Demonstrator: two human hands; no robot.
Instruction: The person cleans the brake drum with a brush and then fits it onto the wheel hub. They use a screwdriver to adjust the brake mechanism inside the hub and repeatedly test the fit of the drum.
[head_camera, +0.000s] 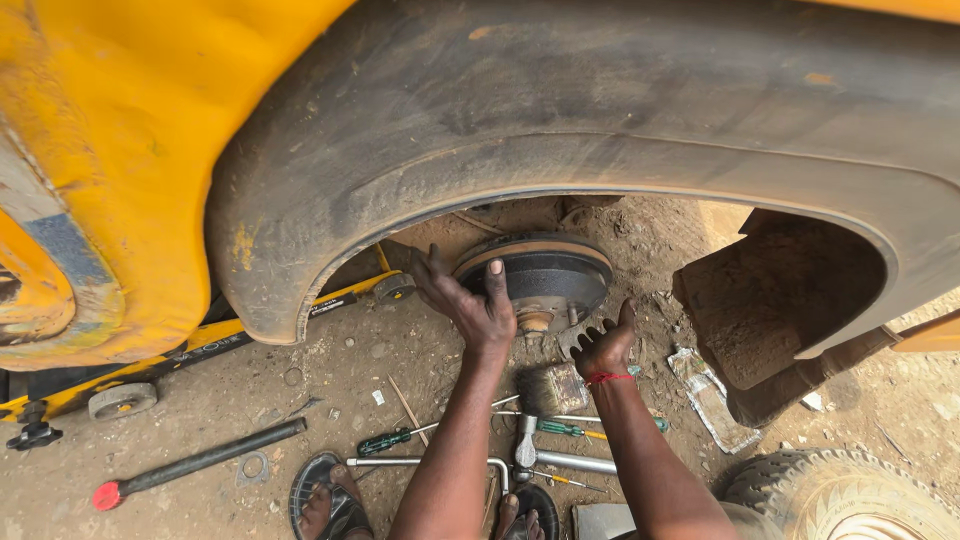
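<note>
A dark brake drum (545, 270) sits under the black wheel arch (560, 120) of a yellow vehicle (130, 130). My left hand (472, 305) lies spread on the drum's left face, fingers apart, holding nothing. Just right of the hub centre (536, 321), my right hand (605, 348), with a red thread at the wrist, has its fingers curled. It touches a small grey toothed metal piece (574, 337); whether it grips that piece is unclear.
Tools lie on the dirt below: a brush (548, 390), green-handled screwdrivers (398, 439), a wheel wrench (420, 462), a black bar with a red tip (195, 462). A yellow floor jack (190, 352) stands left. A loose tyre (840, 498) lies at bottom right. My sandalled foot (328, 500) is near.
</note>
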